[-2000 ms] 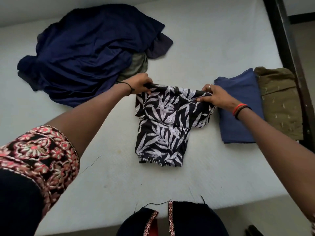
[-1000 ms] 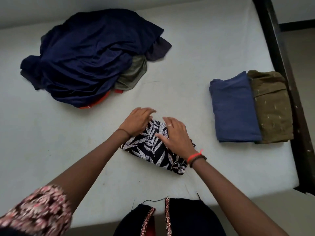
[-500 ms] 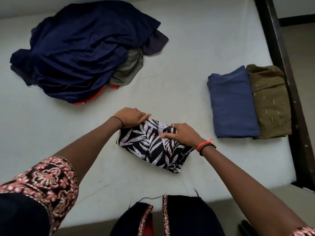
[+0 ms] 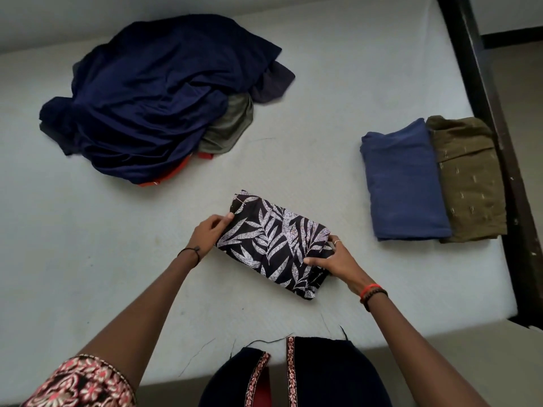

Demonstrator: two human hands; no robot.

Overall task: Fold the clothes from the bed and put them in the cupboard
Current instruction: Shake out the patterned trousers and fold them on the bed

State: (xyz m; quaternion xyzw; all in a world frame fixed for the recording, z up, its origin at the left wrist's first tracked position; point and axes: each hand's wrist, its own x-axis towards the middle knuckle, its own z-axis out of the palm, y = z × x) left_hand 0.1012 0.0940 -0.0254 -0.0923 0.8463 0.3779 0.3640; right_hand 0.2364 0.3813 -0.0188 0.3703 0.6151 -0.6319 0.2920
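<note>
On white mattress [image 4: 323,113]: left hand [image 4: 207,235] and right hand [image 4: 335,261] pinch opposite ends of black leaf-print folded garment [image 4: 273,242]. Fold looks finished; next, probably lift level toward blue folded cloth [image 4: 402,186].

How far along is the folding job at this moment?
Done: a folded blue garment and a folded olive garment lie side by side near the bed frame. In hand: the left hand and right hand grip the folded leaf-print garment. Left: the navy pile is unfolded; no cupboard is in view.
</note>
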